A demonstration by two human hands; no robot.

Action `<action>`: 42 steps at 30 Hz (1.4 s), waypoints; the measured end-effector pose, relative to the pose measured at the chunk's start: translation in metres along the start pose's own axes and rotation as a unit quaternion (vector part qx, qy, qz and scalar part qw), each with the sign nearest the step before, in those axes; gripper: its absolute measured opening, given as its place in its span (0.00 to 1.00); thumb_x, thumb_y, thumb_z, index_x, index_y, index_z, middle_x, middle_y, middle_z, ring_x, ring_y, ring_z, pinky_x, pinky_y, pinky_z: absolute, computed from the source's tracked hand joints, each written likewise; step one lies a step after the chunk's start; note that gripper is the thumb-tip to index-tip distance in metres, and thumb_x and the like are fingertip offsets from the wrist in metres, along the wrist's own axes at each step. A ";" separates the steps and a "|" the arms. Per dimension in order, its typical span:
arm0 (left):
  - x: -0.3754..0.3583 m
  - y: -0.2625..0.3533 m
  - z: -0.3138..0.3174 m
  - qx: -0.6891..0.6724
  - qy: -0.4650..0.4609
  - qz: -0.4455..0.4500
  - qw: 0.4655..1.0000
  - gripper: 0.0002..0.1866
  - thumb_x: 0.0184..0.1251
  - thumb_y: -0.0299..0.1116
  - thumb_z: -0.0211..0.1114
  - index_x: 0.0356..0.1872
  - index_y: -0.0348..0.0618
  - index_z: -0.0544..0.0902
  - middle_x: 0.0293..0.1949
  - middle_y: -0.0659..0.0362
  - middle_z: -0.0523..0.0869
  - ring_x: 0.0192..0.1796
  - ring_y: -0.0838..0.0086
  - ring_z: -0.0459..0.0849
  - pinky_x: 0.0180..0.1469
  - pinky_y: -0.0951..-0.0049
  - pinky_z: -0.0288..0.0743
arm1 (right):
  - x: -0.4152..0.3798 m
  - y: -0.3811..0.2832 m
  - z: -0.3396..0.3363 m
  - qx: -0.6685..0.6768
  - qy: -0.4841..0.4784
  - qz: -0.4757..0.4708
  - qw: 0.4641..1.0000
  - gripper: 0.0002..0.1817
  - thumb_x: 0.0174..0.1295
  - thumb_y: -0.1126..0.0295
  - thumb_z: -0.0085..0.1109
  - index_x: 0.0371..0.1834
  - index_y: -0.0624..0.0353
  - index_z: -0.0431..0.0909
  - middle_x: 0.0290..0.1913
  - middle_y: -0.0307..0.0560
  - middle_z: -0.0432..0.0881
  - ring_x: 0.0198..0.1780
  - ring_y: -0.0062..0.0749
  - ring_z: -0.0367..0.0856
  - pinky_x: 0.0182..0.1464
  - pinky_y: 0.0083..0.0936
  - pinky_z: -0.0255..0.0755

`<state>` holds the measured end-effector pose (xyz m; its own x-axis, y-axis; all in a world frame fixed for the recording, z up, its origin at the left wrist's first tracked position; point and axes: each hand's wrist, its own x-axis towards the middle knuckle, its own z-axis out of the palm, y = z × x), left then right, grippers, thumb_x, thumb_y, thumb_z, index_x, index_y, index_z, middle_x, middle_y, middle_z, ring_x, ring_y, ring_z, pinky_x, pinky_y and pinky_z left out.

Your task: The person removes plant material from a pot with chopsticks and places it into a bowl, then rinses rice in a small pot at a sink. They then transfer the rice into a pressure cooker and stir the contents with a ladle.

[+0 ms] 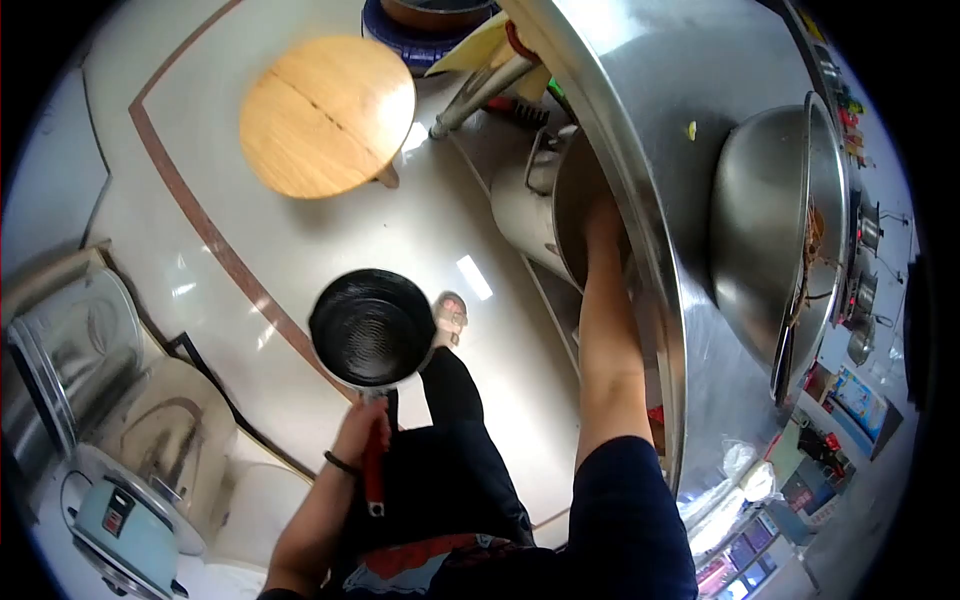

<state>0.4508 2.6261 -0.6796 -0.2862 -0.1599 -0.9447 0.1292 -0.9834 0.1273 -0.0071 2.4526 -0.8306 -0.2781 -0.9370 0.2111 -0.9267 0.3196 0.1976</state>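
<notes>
My left hand (362, 432) is closed around the red handle of a black saucepan (370, 328). The pan hangs over the floor in front of my legs, its dark inside facing up, and nothing shows in it. My right arm reaches under the edge of the steel table (640, 190). There, my right hand (602, 218) is inside the mouth of a large metal pot (525, 205) on the low shelf. Shadow and the pot's wall hide its fingers and whatever they touch.
A round wooden stool (328, 117) stands ahead on the floor. On the table sits a big steel bowl (765, 230) with brownish stalks at its rim. A light-blue rice cooker (130, 530) is at the lower left, near a metal lid (105, 320). A table leg (480, 95) rises ahead.
</notes>
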 end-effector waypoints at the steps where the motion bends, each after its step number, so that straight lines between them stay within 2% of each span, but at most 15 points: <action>1: 0.005 -0.001 0.002 0.015 -0.036 0.014 0.999 0.10 0.56 0.40 0.54 0.25 0.45 0.68 0.12 0.62 0.71 0.11 0.78 0.70 0.13 0.81 0.65 | -0.002 0.012 0.028 -0.007 0.022 -0.003 1.000 0.15 0.54 0.72 0.42 0.45 0.66 0.69 0.47 0.61 0.70 0.50 0.45 0.68 0.54 0.32 0.60; 2: 0.004 0.003 0.009 0.029 -0.052 0.018 0.998 0.11 0.56 0.40 0.54 0.26 0.45 0.68 0.12 0.62 0.71 0.11 0.78 0.70 0.13 0.80 0.65 | -0.007 0.020 0.045 -0.011 0.036 -0.005 0.999 0.15 0.54 0.72 0.42 0.44 0.66 0.70 0.47 0.61 0.70 0.49 0.45 0.69 0.53 0.32 0.60; 7: -0.001 0.023 0.045 0.098 -0.096 -0.022 0.990 0.11 0.58 0.39 0.53 0.29 0.43 0.67 0.13 0.62 0.71 0.11 0.78 0.70 0.13 0.81 0.66 | -0.020 0.024 0.043 0.039 -0.135 0.061 0.988 0.15 0.54 0.71 0.43 0.43 0.65 0.71 0.44 0.60 0.72 0.47 0.45 0.71 0.52 0.32 0.62; 8: 0.000 0.025 0.051 0.102 -0.095 -0.024 0.990 0.11 0.58 0.39 0.53 0.29 0.43 0.67 0.13 0.62 0.71 0.11 0.78 0.70 0.13 0.81 0.66 | -0.023 0.026 0.039 0.079 -0.217 0.017 0.973 0.14 0.54 0.71 0.44 0.42 0.65 0.71 0.43 0.60 0.73 0.46 0.46 0.72 0.51 0.32 0.63; 11: 0.005 0.033 0.061 0.138 -0.107 -0.038 0.984 0.10 0.58 0.38 0.53 0.30 0.43 0.66 0.13 0.62 0.71 0.11 0.79 0.69 0.13 0.81 0.65 | -0.027 0.031 0.021 0.136 -0.333 -0.027 0.933 0.14 0.54 0.70 0.45 0.41 0.65 0.72 0.41 0.59 0.74 0.45 0.46 0.72 0.50 0.32 0.64; 13: 0.013 0.038 0.063 0.161 -0.149 -0.023 0.975 0.11 0.58 0.38 0.53 0.30 0.42 0.66 0.13 0.62 0.70 0.11 0.80 0.69 0.13 0.81 0.64 | -0.016 0.026 -0.001 0.169 -0.310 0.007 0.936 0.14 0.54 0.70 0.45 0.42 0.65 0.71 0.42 0.58 0.73 0.45 0.45 0.72 0.50 0.32 0.64; 16: 0.024 0.050 0.072 0.197 -0.168 -0.008 0.966 0.11 0.59 0.38 0.52 0.30 0.41 0.66 0.13 0.61 0.70 0.11 0.79 0.69 0.13 0.81 0.64 | 0.013 0.012 -0.014 0.175 -0.149 0.096 0.969 0.14 0.54 0.70 0.46 0.42 0.65 0.71 0.42 0.57 0.73 0.45 0.44 0.72 0.50 0.31 0.64; 18: 0.034 0.059 0.077 0.247 -0.170 0.018 0.954 0.11 0.58 0.37 0.52 0.30 0.40 0.65 0.13 0.60 0.70 0.11 0.79 0.69 0.12 0.80 0.64 | 0.031 0.003 -0.012 0.151 -0.107 0.141 0.972 0.15 0.54 0.70 0.46 0.43 0.65 0.70 0.43 0.57 0.73 0.46 0.44 0.72 0.50 0.31 0.64; 22: 0.046 0.071 0.085 0.263 -0.172 0.023 0.949 0.10 0.58 0.36 0.53 0.29 0.41 0.65 0.13 0.62 0.69 0.10 0.80 0.68 0.12 0.81 0.64 | 0.033 -0.022 0.000 0.139 -0.143 0.169 0.965 0.15 0.53 0.70 0.47 0.44 0.65 0.69 0.44 0.56 0.72 0.46 0.43 0.72 0.50 0.30 0.64; 25: 0.048 0.074 0.085 0.255 -0.184 0.032 0.949 0.10 0.58 0.35 0.53 0.29 0.41 0.65 0.13 0.62 0.69 0.10 0.79 0.69 0.12 0.81 0.64 | 0.024 -0.029 0.007 0.236 -0.176 0.171 0.940 0.16 0.53 0.70 0.47 0.45 0.64 0.69 0.45 0.55 0.72 0.46 0.42 0.72 0.50 0.30 0.65; 28: 0.051 0.076 0.083 0.277 -0.200 0.035 0.939 0.10 0.57 0.36 0.53 0.30 0.40 0.65 0.13 0.60 0.70 0.11 0.80 0.69 0.12 0.81 0.64 | 0.012 -0.017 0.000 0.483 -0.188 0.234 0.823 0.17 0.53 0.70 0.48 0.46 0.64 0.68 0.46 0.54 0.71 0.47 0.41 0.71 0.50 0.30 0.65; 31: 0.050 0.081 0.084 0.298 -0.192 0.036 0.934 0.10 0.57 0.35 0.53 0.30 0.40 0.65 0.13 0.61 0.70 0.11 0.79 0.69 0.12 0.81 0.65 | 0.000 -0.009 -0.010 0.694 -0.154 0.325 0.624 0.18 0.53 0.70 0.49 0.47 0.64 0.67 0.46 0.53 0.71 0.47 0.40 0.71 0.50 0.29 0.65; 35: 0.060 0.087 0.078 0.362 -0.185 0.082 0.910 0.08 0.57 0.33 0.52 0.28 0.40 0.67 0.13 0.61 0.70 0.11 0.80 0.69 0.12 0.82 0.64 | -0.015 -0.011 -0.011 0.822 -0.099 0.374 0.417 0.19 0.53 0.70 0.50 0.48 0.64 0.66 0.47 0.51 0.70 0.47 0.39 0.71 0.50 0.29 0.65; 38: 0.066 0.097 0.073 0.374 -0.179 0.071 0.907 0.06 0.56 0.32 0.52 0.28 0.41 0.67 0.14 0.62 0.70 0.12 0.81 0.69 0.14 0.83 0.65 | -0.020 -0.014 -0.015 0.862 -0.082 0.374 0.332 0.19 0.52 0.70 0.50 0.49 0.64 0.66 0.48 0.50 0.70 0.47 0.38 0.71 0.50 0.28 0.65; 42: 0.059 0.109 0.078 0.378 -0.163 0.044 0.910 0.05 0.55 0.32 0.51 0.28 0.43 0.67 0.15 0.64 0.68 0.13 0.83 0.67 0.14 0.84 0.64 | -0.031 -0.002 -0.034 0.885 -0.074 0.363 0.281 0.21 0.52 0.70 0.51 0.50 0.64 0.65 0.49 0.49 0.69 0.48 0.36 0.71 0.50 0.28 0.65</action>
<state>0.3743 2.5031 -0.6979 -0.5890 -0.1371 -0.7964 -0.4891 -0.7240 0.4864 0.0124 2.4859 -0.8050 -0.4419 -0.7531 -0.4874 0.7512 -0.0138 -0.6599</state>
